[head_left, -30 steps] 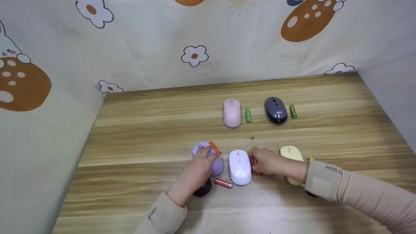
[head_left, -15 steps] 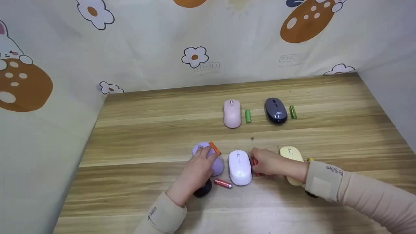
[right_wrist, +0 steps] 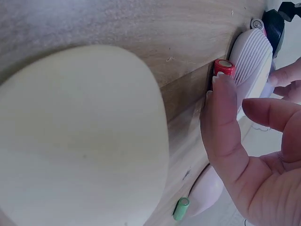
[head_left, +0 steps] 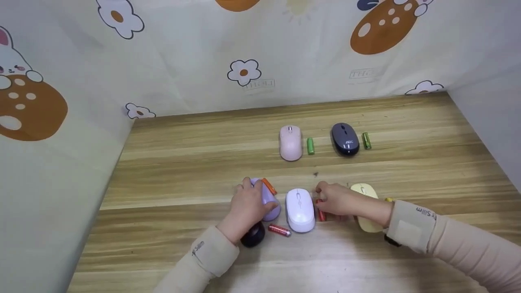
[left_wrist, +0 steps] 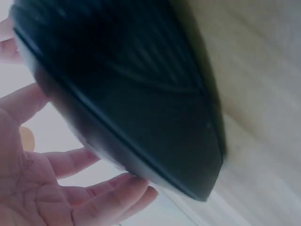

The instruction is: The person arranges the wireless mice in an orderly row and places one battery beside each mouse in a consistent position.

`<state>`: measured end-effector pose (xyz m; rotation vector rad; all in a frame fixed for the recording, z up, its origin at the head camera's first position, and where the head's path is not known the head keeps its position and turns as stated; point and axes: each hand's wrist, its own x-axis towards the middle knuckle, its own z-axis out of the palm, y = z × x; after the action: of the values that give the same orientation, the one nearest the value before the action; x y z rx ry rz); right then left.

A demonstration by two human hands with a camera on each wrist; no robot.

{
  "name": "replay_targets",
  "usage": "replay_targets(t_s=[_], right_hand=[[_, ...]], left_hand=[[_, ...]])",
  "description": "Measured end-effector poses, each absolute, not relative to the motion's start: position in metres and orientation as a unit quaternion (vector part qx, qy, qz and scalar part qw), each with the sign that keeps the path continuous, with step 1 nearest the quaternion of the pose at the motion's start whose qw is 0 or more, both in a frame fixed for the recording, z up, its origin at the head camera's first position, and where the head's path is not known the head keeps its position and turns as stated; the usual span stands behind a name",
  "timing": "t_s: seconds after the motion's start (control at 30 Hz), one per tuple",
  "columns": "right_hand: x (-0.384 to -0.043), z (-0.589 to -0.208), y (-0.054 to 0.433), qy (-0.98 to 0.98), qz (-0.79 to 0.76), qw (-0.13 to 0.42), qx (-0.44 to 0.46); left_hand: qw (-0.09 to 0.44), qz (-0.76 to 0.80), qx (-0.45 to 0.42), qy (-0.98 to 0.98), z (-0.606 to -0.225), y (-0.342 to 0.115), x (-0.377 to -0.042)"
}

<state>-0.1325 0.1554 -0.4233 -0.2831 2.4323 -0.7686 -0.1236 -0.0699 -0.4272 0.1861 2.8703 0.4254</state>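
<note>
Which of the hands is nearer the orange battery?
Left: the left hand is over the purple mouse, beside the orange battery; the right hand is beyond the white mouse.

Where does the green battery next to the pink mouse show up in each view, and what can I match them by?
Head: the green battery is right of centre, just right of the pink mouse.
Left wrist: not in it.
Right wrist: near the bottom, right of centre.
Shared landmark: the black mouse, below centre in head, large in left wrist, top right in right wrist.
</note>
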Motion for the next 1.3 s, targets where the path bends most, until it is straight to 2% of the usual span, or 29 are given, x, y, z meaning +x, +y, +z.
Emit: replay_targets(t_s=[0.67, 1.1, 1.3], right_hand=[[-0.135, -0.422, 0.165, 0.900, -0.292, 0.313, -0.079], [-0.137, -0.420, 0.167, 0.896, -0.301, 0.316, -0.086], [-0.137, -0.418, 0.169, 0.895, -0.303, 0.313, -0.099]], left_hand=[[0.173, 0.158, 0.048, 0.971, -0.433, -0.066, -0.130], [0.188, 0.200, 0.044, 0.960, -0.431, -0.074, -0.139], [0.176, 0.195, 0.076, 0.962, -0.428, -0.079, -0.143]])
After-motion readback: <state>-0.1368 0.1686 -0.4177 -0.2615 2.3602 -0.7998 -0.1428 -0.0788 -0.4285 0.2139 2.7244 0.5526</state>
